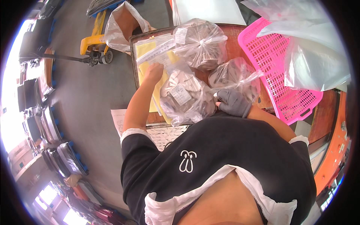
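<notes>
My bare left hand (153, 72) is closed at the lower edge of white printed paper slips (155, 52), over yellow sheets (144, 48) on the table. Just right of it sits a clear plastic bag (185, 99) full of pale, flat pieces, with a white label on top. My right hand (233, 102) wears a grey glove with bare fingertips. Its fingers are curled beside that bag's right side; whatever they pinch is too small to make out. Beyond them lie a second knotted bag (234, 75) and a larger labelled bag (202, 43).
A brown table (233, 35) bears the bags. On the right a pink plastic basket (262, 56) leans under clear plastic bags (315, 63). At the far left stand an open white sack (112, 32) and a yellow pallet jack (92, 41). Stacked goods (71, 157) line the left side.
</notes>
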